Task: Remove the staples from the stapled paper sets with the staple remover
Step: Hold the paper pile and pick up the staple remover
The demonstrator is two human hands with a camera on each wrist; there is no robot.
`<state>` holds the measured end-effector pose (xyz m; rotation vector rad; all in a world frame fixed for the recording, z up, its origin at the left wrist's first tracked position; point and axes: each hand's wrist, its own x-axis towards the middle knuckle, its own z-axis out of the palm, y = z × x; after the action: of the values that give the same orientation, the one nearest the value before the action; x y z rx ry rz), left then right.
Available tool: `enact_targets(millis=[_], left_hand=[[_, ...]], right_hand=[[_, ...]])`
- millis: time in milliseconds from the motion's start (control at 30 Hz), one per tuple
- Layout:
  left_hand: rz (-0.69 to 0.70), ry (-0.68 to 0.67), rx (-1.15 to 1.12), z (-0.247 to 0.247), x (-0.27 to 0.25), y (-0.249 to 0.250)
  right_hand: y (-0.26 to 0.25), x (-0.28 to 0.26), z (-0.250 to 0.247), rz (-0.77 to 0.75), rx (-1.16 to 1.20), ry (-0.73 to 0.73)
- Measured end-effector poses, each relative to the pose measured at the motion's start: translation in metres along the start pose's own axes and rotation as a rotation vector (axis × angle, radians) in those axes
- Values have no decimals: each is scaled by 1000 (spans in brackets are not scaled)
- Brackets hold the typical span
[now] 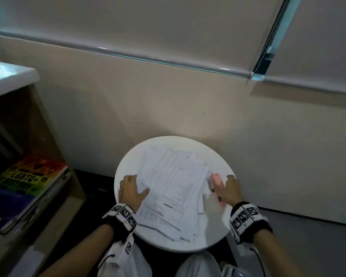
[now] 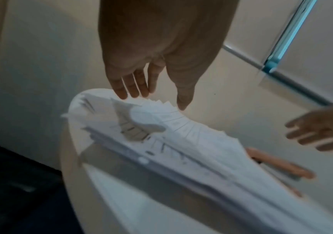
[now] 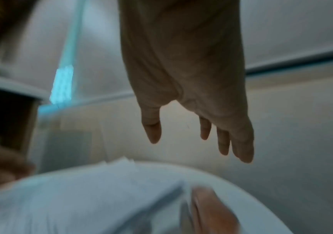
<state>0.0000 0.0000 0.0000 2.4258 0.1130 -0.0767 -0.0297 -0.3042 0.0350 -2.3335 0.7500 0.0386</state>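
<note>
Nearest the viewer, two forearms with black-and-white patterned wrist bands reach forward over a pale-trousered lap to a small round white table (image 1: 126,166). A loose, fanned pile of printed paper sets (image 1: 172,188) covers the middle of the tabletop, its near corners reaching the table's front edge. The left hand (image 1: 131,189) sits at the pile's left edge, fingers relaxed and slightly spread; in the left wrist view its fingertips (image 2: 121,93) hover right at the sheets' fanned corners, and whether they touch is hard to tell. The right hand (image 1: 229,191) is on the pile's right side, fingers straight and spread, gripping nothing. A pink staple remover (image 1: 217,181) lies on the table just beside the papers' right edge, directly at the right hand's thumb side; contact cannot be made out through the blur. To the left stands a wooden shelf unit (image 1: 54,198) holding a rainbow-covered book (image 1: 28,176). Beyond the table rise a beige wall (image 1: 148,100) and lowered roller blinds (image 1: 148,23).
</note>
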Motion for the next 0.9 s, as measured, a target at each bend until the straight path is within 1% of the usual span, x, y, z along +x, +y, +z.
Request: enact_targets(millis=[67,133,167,267,367,467,533,633,733,800,867,900], left_hand=[[-44,-16,65,-2,9,3],[-62,-48,112,-4,20,2],[-61,-65,170,-3,22,1],[-42,-49,332,1,24,-3],[-26,6,378,7,24,2],[-84,37,495,8,24,11],[-113,41,532,5,28,15],[-112,14,497,6,31,15],[-53,-14,418,6,30,11],[17,-43,250,7,31,7],[71,-111,57,5,34,6],[98,-143,8,2,38,6]], right_hand=[[5,0,12,68,-13,34],[14,6,26,71,-1,71],[18,7,32,71,-19,86],[19,6,38,70,-111,130],[23,11,39,72,-131,132],[29,17,37,53,-168,95],[33,22,38,29,-152,77],[36,22,42,21,-185,69],[35,20,46,39,-242,93],[35,20,47,42,-259,107],[36,21,49,45,-264,113],[36,22,50,46,-262,117]])
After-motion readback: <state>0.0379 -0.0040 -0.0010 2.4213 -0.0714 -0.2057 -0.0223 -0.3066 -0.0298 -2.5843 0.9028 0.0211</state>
